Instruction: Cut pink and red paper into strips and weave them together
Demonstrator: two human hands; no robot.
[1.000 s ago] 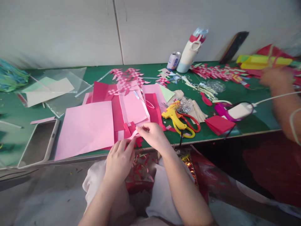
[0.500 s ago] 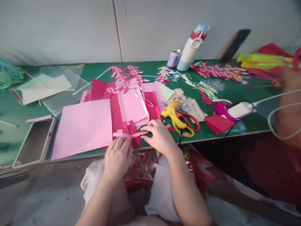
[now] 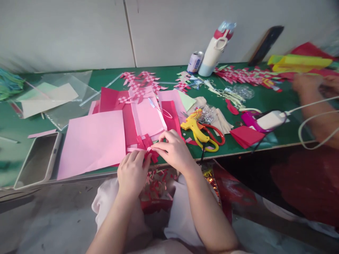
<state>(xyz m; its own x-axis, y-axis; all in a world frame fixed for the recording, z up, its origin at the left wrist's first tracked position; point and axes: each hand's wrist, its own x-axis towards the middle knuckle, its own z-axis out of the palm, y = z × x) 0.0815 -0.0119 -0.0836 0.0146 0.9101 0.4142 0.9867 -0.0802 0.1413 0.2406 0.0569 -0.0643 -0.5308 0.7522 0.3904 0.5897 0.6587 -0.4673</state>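
Observation:
My left hand [image 3: 133,171] and my right hand [image 3: 173,150] meet at the near edge of the green table [image 3: 265,100]. Together they pinch a small piece of woven red and pink paper strips [image 3: 147,145], with a pink strip running left under my left fingers. The piece lies on the front of a pile of pink and red paper sheets [image 3: 92,141]. Several finished woven pieces [image 3: 140,84] lie farther back. Paper scraps fill a red bag [image 3: 156,192] in my lap below the hands.
A yellow glue gun [image 3: 194,126] lies on red-handled scissors [image 3: 215,132] right of my right hand. A phone [image 3: 37,158] lies at the left edge. A bottle [image 3: 214,49] and can [image 3: 195,61] stand at the back. Another person's arm [image 3: 316,106] works at the right.
My right hand drew back toward my left, closing on the woven strips. The other person's arm at the right shifted. The view moved slightly.

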